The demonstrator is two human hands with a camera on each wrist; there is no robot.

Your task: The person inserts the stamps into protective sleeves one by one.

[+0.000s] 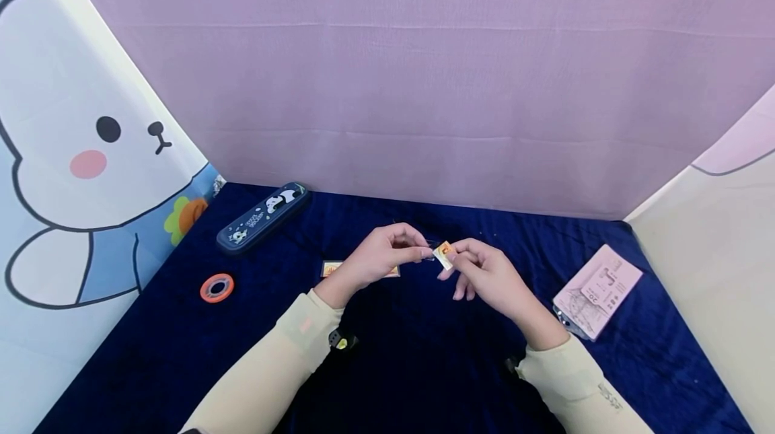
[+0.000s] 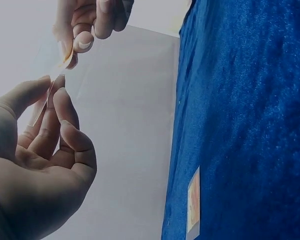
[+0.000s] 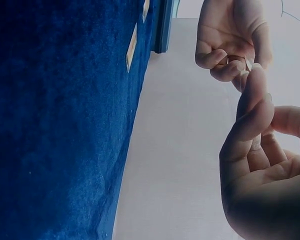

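Observation:
Both hands are raised close together over the dark blue cloth. Between thumb and fingertips, my left hand (image 1: 390, 256) pinches a thin, clear flat piece (image 2: 46, 102), seen nearly edge-on in the left wrist view. My right hand (image 1: 487, 276) pinches a small orange-and-white card or sticker (image 1: 444, 255) by its right side. The card's left edge is right at the left fingertips; whether it touches the clear piece I cannot tell. Below the left wrist lies an orange-printed card (image 1: 330, 268), partly covered by the arm. A second one (image 1: 393, 272) shows beyond the hand.
A navy pencil case with pandas (image 1: 263, 219) lies at the back left. Nearer on that side is an orange tape roll (image 1: 205, 291). On the right rests a pink printed packet (image 1: 599, 289). A pale purple fabric wall (image 1: 424, 84) closes off the back.

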